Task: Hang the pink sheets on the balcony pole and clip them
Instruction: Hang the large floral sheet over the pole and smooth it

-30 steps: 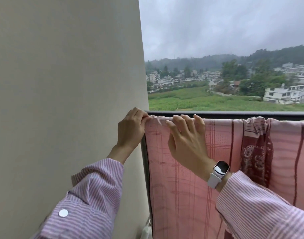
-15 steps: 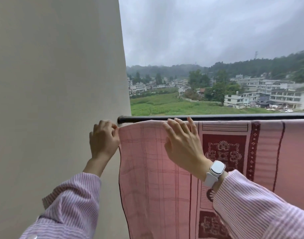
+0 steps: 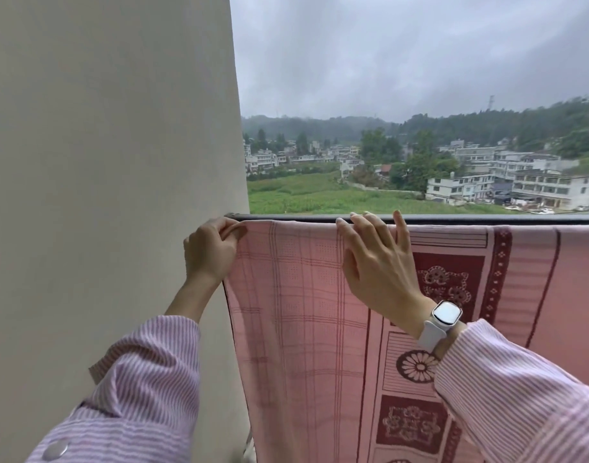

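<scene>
On my far left a plain cream-coloured plaster wall [image 3: 112, 162] fills the frame from top to bottom. Against its edge I see my left hand [image 3: 210, 250], in a pink-and-white striped shirt sleeve [image 3: 136, 389], with the fingers curled over and the thumb underneath, pinching the top left corner of the pink woven sheet with dark red checks and floral panels [image 3: 303, 329]. That corner sits right at the end of the dark round metal balcony pole [image 3: 486, 218], which runs level from the wall's edge out to the right side of the view.

The sheet is draped over the pole and hangs straight down, its left edge falling just beside the wall. Its left part is a plain pink check; further right come dark red squares with flower patterns and vertical stripes.

Moving right, my right hand [image 3: 378, 262] lies flat on the front of the sheet, fingers straight and spread, the fingertips [image 3: 341, 222] reaching up to the top fold at the pole. It grips nothing; it presses on the cloth. A white rectangular smartwatch on a white band [image 3: 445, 315] sits on that wrist, above the other striped sleeve.

Beyond the pole I see green fields, white houses, wooded hills and grey cloud.
</scene>
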A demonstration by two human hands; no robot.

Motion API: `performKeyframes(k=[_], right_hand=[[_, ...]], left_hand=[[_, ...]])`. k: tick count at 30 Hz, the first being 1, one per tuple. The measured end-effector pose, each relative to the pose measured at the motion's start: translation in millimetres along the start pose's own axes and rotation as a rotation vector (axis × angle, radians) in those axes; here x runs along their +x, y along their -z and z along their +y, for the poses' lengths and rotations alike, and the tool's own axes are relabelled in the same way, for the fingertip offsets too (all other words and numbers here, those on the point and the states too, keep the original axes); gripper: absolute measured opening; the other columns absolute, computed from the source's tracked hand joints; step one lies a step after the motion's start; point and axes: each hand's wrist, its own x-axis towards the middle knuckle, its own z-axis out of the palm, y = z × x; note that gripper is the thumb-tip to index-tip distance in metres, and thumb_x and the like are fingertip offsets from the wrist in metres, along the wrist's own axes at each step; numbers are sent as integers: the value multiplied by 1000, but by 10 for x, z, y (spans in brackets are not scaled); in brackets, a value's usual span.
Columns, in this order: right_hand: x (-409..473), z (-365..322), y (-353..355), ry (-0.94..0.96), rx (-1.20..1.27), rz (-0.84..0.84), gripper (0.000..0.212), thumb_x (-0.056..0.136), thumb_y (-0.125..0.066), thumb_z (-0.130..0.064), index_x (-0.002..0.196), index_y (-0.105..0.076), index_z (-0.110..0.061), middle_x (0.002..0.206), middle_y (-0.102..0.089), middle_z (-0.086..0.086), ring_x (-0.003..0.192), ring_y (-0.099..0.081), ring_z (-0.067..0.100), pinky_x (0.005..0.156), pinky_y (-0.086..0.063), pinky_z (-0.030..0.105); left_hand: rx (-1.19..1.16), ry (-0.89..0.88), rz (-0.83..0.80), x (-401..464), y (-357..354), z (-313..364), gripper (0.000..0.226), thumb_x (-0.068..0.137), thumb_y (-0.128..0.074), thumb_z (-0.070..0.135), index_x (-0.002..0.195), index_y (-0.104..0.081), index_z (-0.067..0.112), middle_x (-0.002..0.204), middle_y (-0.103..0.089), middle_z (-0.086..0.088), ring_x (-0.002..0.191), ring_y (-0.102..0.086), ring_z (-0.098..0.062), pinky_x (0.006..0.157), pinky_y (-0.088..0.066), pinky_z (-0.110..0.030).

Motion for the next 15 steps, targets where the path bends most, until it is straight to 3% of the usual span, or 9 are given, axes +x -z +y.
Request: performKeyframes(k=[3, 6, 8, 11, 13, 15], right_hand=[[-206, 103, -17, 25, -80, 1, 54, 85, -40, -18, 138, -34, -16, 146, -34, 15, 137, -26, 30, 113, -5, 56], [-585, 145, -85, 33, -167, -96, 58, 84, -36, -22, 141, -28, -18, 151, -20, 14, 140, -13, 30, 112, -6, 58], [-977, 177, -206, 15, -196, -256, 58, 83, -34, -26, 140, -28, -18, 151, -21, 14, 140, -13, 30, 111, -11, 58], [-1805, 226, -403, -24, -151, -630, 57, 80, -34, -28, 136, -34, -19, 147, -31, 12, 138, -23, 29, 108, -25, 57], [-2331, 260, -420, -50, -99, -902, 58, 72, -46, -29, 129, -43, -22, 139, -46, 10, 131, -36, 28, 99, -37, 57], [-2676, 305, -344, -100, -45, -1069, 61, 73, -49, -27, 133, -39, -25, 143, -40, 9, 133, -34, 30, 100, -35, 58]], left_hand=[[237, -102, 207, -217, -103, 13, 25, 86, -53, 13, 110, -59, 13, 111, -59, -16, 108, -50, -34, 102, -27, -50], [346, -343, 177, -583, -306, 55, 45, 86, -42, 24, 131, -38, 18, 136, -43, -15, 129, -30, -31, 107, -14, -56], [387, -520, 51, -851, -530, 19, 52, 88, -39, 30, 138, -28, 21, 146, -30, -15, 136, -16, -30, 108, -7, -56], [461, -643, -191, -1379, -910, -197, 57, 89, -43, 33, 142, -23, 24, 151, -15, -12, 139, -8, -32, 111, -4, -58], [515, -601, -393, -1834, -1145, -409, 60, 84, -50, 35, 140, -29, 23, 151, -17, -13, 139, -9, -34, 110, -2, -59], [540, -512, -625, -2246, -1295, -490, 65, 76, -64, 36, 134, -39, 22, 148, -26, -14, 137, -19, -36, 108, -9, -62]])
